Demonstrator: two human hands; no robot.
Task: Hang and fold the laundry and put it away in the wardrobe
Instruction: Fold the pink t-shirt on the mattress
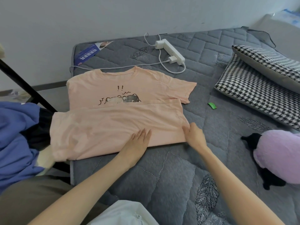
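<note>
One heap of blue fabric (14, 143) lies off the left edge of the bed, with a black slanting bar (29, 90) beside it. One grey quilted mattress (162, 176) carries everything else. At its far left corner there is a blue printed label (87, 54).

Task item: peach short-sleeved T-shirt with a cartoon print (129, 83). It lies flat on the mattress along the left edge, collar toward the far edge, print side up. The lower part is folded up across the chest and covers the lower half of the print. The left end of the folded part overhangs the left edge of the mattress and touches the blue fabric. The right sleeve is spread flat.

Left hand (138, 142): palm down on the folded part, close to its near edge. Fingers straight and together, pressing flat, grasping nothing.

Right hand (194, 135): at the right end of the folded part, fingers curled, pinching the cloth there. Creases run toward it.

Far edge, behind the collar: white power strip (170, 51) with two white plugs and their cables; one cable runs along the collar.
Just right of the right sleeve: small green object (212, 105), kind not legible.
Right edge: two black-and-white houndstooth pillows (259, 95), stacked, the upper one tilted.
Nearer along the right edge: lilac plush toy with black parts (279, 156).
Near edge, centre: piece of white cloth (123, 215), partly out of view.
</note>
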